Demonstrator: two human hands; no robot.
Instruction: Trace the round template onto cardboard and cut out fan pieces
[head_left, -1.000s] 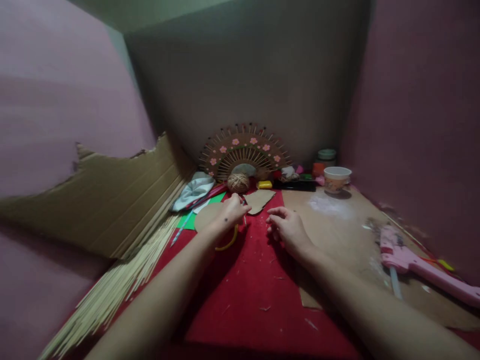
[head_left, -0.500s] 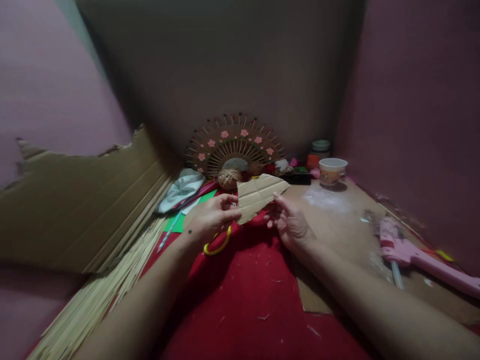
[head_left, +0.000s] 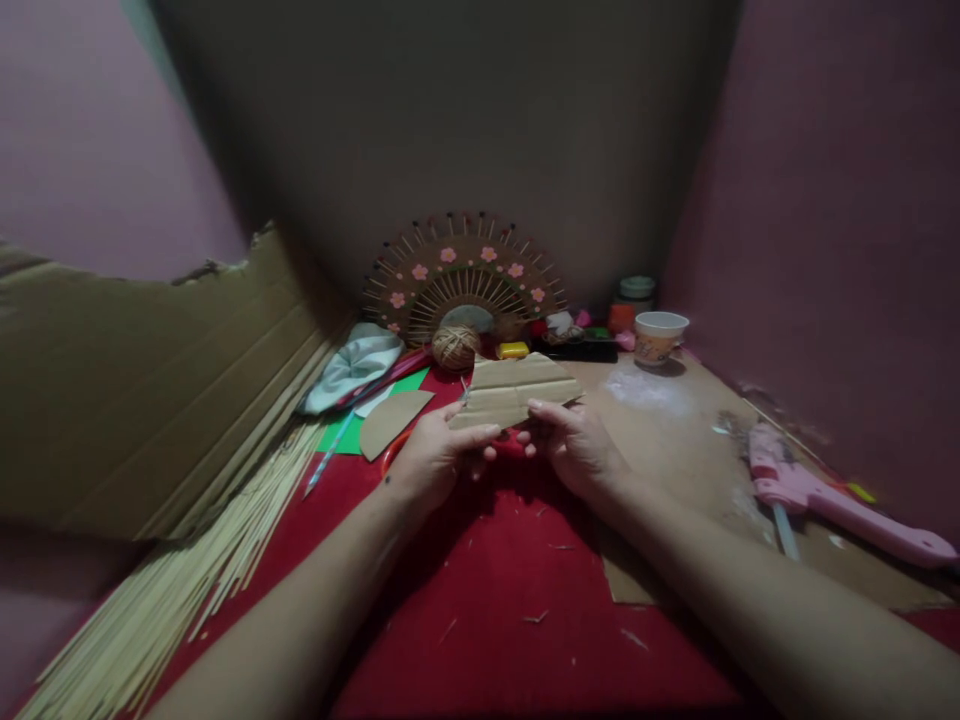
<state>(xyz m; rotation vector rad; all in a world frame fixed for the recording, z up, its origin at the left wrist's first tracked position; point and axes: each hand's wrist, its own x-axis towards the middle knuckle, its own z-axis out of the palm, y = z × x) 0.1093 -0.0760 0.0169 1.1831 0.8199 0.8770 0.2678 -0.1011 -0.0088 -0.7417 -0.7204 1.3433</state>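
Observation:
Between my hands, above the red cloth, is a small piece of cardboard [head_left: 517, 388] with a cut, uneven outline and crease lines. My left hand [head_left: 442, 445] pinches its lower left edge, thumb on top. My right hand [head_left: 574, 440] grips the lower right edge between thumb and fingers. A half-round cardboard piece [head_left: 394, 422] lies just left of my left hand, partly over green paper [head_left: 341, 436]. Beside that hand an orange scissor handle [head_left: 390, 455] shows in part; the rest is hidden.
A flowered stick fan [head_left: 465, 265] stands at the back, behind a twine ball [head_left: 455, 347]. On the right are a paper cup [head_left: 660, 338] and a pink glue gun [head_left: 810, 492] on cardboard. Thin sticks [head_left: 180, 580], a pencil [head_left: 328, 455] and a large cardboard sheet [head_left: 150, 400] lie left.
The held cardboard has turned and come slightly lower, and both hands have shifted their grip along it. The half-round piece now shows at left; the yellow handle is no longer seen there.

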